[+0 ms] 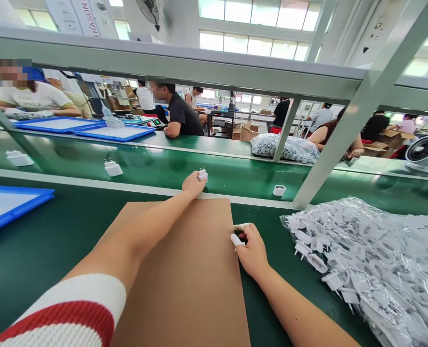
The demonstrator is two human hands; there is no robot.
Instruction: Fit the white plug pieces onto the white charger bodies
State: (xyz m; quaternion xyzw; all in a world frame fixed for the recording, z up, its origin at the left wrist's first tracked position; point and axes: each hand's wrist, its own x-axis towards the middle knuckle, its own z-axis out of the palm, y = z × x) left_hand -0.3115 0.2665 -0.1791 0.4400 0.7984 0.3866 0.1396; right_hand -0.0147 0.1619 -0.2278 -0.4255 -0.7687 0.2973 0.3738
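My left hand point(193, 184) reaches over the far end of a brown cardboard sheet point(188, 260) and pinches a small white plug adapter point(202, 175) at the edge of the green conveyor belt point(156, 166). Beside the sheet's right edge is my right hand point(250, 248), its thumb and index finger in white covers and curved with a gap between them; nothing shows in it. More white adapters sit on the belt: one point(113, 168) left of my left hand, another point(19, 157) at far left, and a white piece point(279, 190) to the right.
At the right lies a clear plastic bag point(373, 260) full of white plug parts. A blue-rimmed tray point(15, 212) is at the left. A slanted metal post point(344, 115) rises beyond the bag. Across the belt are blue trays point(116, 132), another bag point(286, 147) and several people.
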